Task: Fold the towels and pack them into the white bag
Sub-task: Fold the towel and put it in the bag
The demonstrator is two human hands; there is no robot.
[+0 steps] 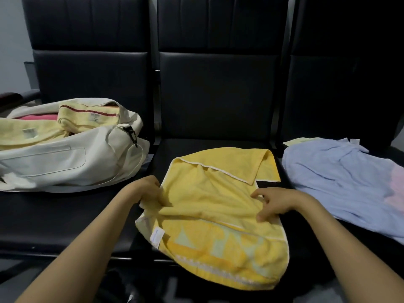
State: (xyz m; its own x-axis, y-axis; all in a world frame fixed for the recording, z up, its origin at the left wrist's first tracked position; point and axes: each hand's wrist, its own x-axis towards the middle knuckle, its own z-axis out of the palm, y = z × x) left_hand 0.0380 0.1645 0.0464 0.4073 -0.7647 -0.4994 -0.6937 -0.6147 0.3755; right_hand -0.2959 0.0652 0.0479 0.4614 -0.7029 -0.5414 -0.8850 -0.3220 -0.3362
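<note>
Forearms enter from the bottom. The yellow towel (207, 204) is nearest, on the middle seat (218, 143), its near hem hanging over the seat front. Woven pale lettering shows on the near band, and there's a white label (157, 236) at the near-left edge.

Left grip (148, 191): fingers curled, pinching the towel's left edge. Right grip (275, 202): fingers loose and spread, tips resting on the cloth near the right edge, holding nothing that I can see.

Looks like mid-fold. The cloth is rumpled with diagonal creases, and the far-right corner (258, 167) is flopped over on itself.

My suggestions:
- flatten that far corner first, or the fold locks in a lump
- pin with the right, pull the left edge taut, then bring edge to edge
- terry is limp and will sag off the seat front, so drag it fully onto the seat before halving
- aim for the same packet size as those already packed

Right seat: blue towel (341, 178), unfolded and crumpled, a pinkish patch on its right side.

Left seat: white bag (65, 158), top open, folded towels (87, 119) inside, pale yellow plus something pink. It looks fairly full, so keep the fold compact.
</note>
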